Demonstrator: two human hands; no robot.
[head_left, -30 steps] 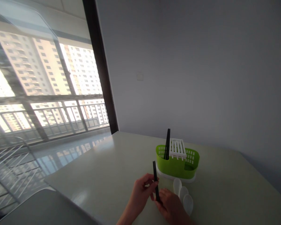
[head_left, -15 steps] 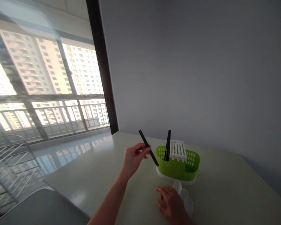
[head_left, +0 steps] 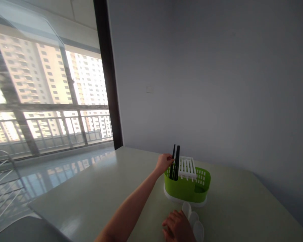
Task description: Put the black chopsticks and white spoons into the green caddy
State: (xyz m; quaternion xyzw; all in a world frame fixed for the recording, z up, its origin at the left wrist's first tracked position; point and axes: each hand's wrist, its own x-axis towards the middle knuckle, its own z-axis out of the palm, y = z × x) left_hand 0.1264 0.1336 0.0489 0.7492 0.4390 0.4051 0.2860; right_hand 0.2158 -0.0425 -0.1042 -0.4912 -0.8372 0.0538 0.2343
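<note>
A green basket (head_left: 181, 190) with a white base and a white slatted rack (head_left: 187, 167) stands on the table. Black chopsticks (head_left: 177, 163) stand upright in its left compartment. My left hand (head_left: 164, 162) is at the basket's left rim, its fingers pinched on a black chopstick pair (head_left: 173, 160) whose lower ends are inside the basket. In front of the basket, my right hand (head_left: 178, 226) rests near the table with curled fingers, beside several white spoons (head_left: 194, 219). Its fingertips are partly hidden, and whether they hold anything is unclear.
The pale table (head_left: 111, 191) has its far edge along a grey wall. At the lower left are a grey chair (head_left: 30, 230) and a metal rack (head_left: 2, 185), in front of a window with a railing.
My left hand has moved right to the basket, and its chopsticks, tilted outside before, now stand inside. The fingers of my right hand are more curled. The view has shifted slightly.
</note>
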